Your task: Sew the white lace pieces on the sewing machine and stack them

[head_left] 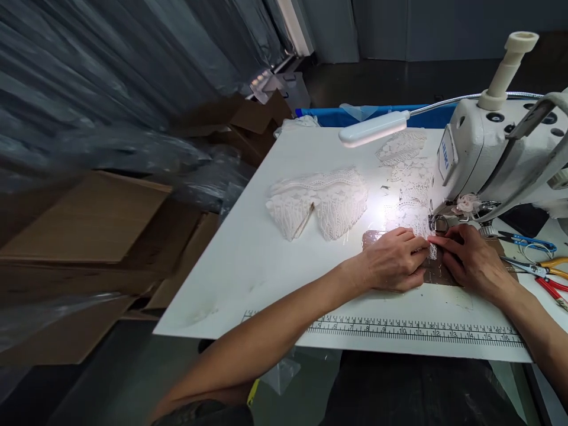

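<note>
My left hand (394, 260) and my right hand (470, 260) meet fingertip to fingertip on a strip of white lace (410, 183), just in front of the presser foot (439, 223) of a white sewing machine (492, 154). Both hands have fingers pressed together, pinching the lace down on the metal plate (437, 273). The lace strip runs back past the needle toward the far table edge. A folded pile of white lace pieces (319, 204) lies to the left of my hands.
A white gooseneck lamp (373, 129) lights the white table (248, 266), whose front edge carries a printed ruler (417, 328). Scissors and pliers (539, 266) lie at the right. Cardboard boxes (93, 219) and plastic sheeting stand left of the table.
</note>
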Demonstrator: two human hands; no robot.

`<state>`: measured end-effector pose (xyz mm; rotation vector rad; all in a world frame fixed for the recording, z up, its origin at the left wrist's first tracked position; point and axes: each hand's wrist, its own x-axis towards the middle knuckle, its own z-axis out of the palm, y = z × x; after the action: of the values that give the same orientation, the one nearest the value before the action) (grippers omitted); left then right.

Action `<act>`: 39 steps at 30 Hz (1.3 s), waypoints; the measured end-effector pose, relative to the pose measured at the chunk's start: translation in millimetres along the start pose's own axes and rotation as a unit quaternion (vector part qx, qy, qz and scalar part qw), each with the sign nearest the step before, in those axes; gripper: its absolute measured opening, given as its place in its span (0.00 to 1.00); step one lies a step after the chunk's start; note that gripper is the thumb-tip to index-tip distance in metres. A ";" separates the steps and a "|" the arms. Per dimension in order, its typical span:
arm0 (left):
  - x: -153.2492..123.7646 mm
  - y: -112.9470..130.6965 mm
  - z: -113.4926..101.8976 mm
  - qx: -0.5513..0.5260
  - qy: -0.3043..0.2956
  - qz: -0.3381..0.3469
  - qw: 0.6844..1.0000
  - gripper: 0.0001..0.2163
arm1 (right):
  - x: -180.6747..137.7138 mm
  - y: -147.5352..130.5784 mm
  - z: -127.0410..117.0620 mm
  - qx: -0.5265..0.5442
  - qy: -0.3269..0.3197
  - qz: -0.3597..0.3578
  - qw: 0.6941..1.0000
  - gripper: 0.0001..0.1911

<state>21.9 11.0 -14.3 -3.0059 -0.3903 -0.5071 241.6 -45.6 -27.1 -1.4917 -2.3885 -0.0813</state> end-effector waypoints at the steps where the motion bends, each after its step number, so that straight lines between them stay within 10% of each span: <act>1: 0.3 -0.8 -0.2 -0.001 -0.001 -0.002 1.000 0.12 | 1.3 -0.6 0.2 -0.007 -0.005 0.005 1.000 0.19; 39: 0.3 -17.8 3.8 -0.105 -0.049 -0.097 0.989 0.25 | 2.0 7.6 -15.5 0.102 -0.028 0.039 0.994 0.22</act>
<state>18.7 28.8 -17.3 -3.2235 -0.6819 -0.4414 251.3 -43.7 -12.8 -1.5071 -2.2976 0.2181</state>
